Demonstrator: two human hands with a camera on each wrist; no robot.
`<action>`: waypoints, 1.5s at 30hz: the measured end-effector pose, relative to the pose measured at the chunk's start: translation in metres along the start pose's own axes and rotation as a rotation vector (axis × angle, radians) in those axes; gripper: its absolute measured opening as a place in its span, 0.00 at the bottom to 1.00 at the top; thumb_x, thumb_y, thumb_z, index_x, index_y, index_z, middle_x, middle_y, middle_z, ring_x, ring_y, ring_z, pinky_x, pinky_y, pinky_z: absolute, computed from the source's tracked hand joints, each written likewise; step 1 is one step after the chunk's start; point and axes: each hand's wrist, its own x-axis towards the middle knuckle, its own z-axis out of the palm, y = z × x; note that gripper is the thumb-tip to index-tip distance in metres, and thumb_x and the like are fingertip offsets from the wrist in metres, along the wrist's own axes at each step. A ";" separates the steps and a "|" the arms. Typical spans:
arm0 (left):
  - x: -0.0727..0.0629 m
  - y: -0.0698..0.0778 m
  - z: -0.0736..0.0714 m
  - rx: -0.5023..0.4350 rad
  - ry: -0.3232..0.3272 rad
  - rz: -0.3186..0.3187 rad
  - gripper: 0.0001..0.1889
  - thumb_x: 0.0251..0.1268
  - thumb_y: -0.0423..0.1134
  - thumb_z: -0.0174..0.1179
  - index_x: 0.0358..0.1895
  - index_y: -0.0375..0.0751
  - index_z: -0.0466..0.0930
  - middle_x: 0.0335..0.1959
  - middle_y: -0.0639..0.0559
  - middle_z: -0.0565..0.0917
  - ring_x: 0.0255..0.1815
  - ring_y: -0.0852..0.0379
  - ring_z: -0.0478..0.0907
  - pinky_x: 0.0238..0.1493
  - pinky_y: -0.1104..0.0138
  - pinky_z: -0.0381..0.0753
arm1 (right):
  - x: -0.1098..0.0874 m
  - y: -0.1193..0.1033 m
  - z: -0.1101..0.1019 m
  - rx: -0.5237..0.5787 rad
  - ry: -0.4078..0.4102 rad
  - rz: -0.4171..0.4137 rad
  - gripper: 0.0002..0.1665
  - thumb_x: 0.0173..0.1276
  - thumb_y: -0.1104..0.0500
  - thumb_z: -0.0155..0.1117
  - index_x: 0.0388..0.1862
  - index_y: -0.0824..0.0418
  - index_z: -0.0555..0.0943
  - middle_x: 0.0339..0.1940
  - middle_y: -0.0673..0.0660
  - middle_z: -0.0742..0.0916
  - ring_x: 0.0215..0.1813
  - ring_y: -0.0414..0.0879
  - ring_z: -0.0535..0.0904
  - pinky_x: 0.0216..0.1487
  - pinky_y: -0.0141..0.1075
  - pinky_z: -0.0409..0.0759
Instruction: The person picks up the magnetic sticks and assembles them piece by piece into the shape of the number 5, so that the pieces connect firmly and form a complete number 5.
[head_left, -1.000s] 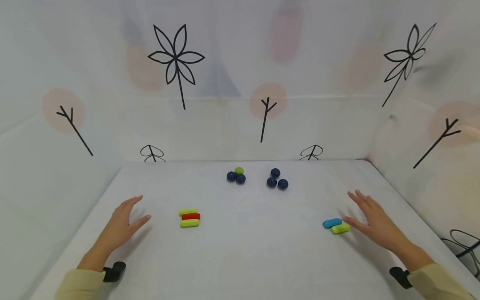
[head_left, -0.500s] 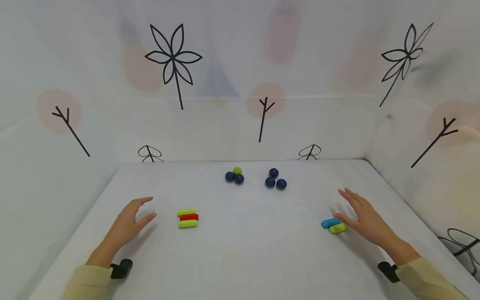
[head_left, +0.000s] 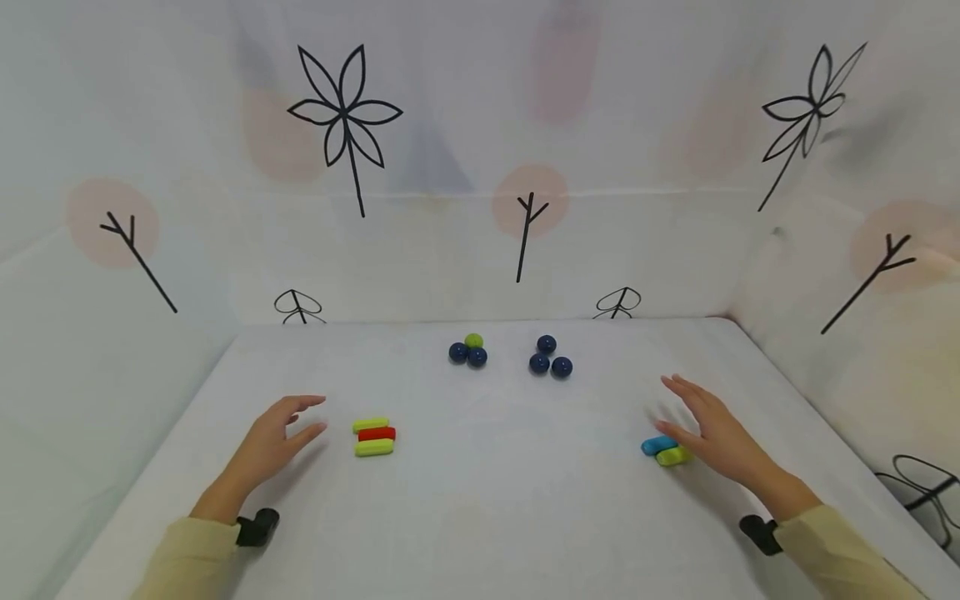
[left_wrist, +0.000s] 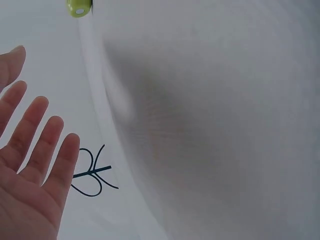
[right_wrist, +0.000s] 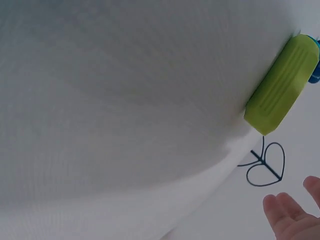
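Note:
My left hand [head_left: 266, 442] hovers over the white table, left of a small stack-like row of bars: a yellow-green bar [head_left: 371, 425], a red bar [head_left: 377, 434] and a second yellow-green bar [head_left: 374, 447]. Its fingers are extended and hold nothing. On the other side, my right hand [head_left: 720, 442] hangs over a blue bar [head_left: 657, 446] and a lime-green bar [head_left: 672, 457], partly hiding them in the head view. Its fingers are spread, with nothing between them. The right wrist view shows the lime-green bar [right_wrist: 282, 85] close up, apart from the fingertips [right_wrist: 272, 207].
Toward the back of the table [head_left: 480, 517] lie two groups of balls. One has a green ball [head_left: 473, 341] with two dark blue balls [head_left: 477, 357]; the other has three dark blue balls [head_left: 539, 363]. Patterned white cloth walls [head_left: 435, 258] enclose the back and sides.
My left hand has moved right toward the red and yellow-green bars. The right hand has moved left, and now covers part of the blue and lime-green bars. The bars and balls stay put.

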 end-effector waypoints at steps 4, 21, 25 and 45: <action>0.003 0.001 0.002 -0.007 -0.011 -0.006 0.23 0.68 0.36 0.64 0.63 0.32 0.73 0.62 0.32 0.75 0.61 0.33 0.72 0.58 0.41 0.74 | 0.004 -0.004 0.001 0.017 -0.016 -0.028 0.44 0.70 0.51 0.66 0.76 0.68 0.59 0.74 0.76 0.60 0.72 0.75 0.54 0.62 0.74 0.57; 0.014 0.007 0.006 -0.053 -0.103 -0.007 0.20 0.67 0.35 0.65 0.61 0.34 0.77 0.58 0.36 0.78 0.58 0.36 0.75 0.59 0.45 0.76 | 0.022 -0.013 0.012 0.030 -0.035 -0.121 0.40 0.68 0.56 0.69 0.72 0.69 0.64 0.72 0.75 0.65 0.71 0.73 0.58 0.64 0.70 0.59; 0.018 0.011 0.007 -0.065 -0.128 -0.017 0.20 0.68 0.35 0.64 0.60 0.35 0.77 0.58 0.36 0.77 0.58 0.37 0.75 0.59 0.46 0.76 | 0.027 -0.016 0.015 0.026 -0.043 -0.116 0.39 0.68 0.57 0.69 0.72 0.70 0.65 0.71 0.75 0.66 0.71 0.73 0.59 0.65 0.69 0.60; 0.031 0.016 0.017 -0.114 -0.240 -0.060 0.17 0.66 0.30 0.64 0.57 0.37 0.79 0.57 0.39 0.78 0.58 0.39 0.75 0.60 0.47 0.76 | 0.048 -0.028 0.025 0.055 -0.082 -0.131 0.35 0.68 0.60 0.69 0.70 0.68 0.68 0.69 0.73 0.70 0.70 0.71 0.63 0.66 0.66 0.62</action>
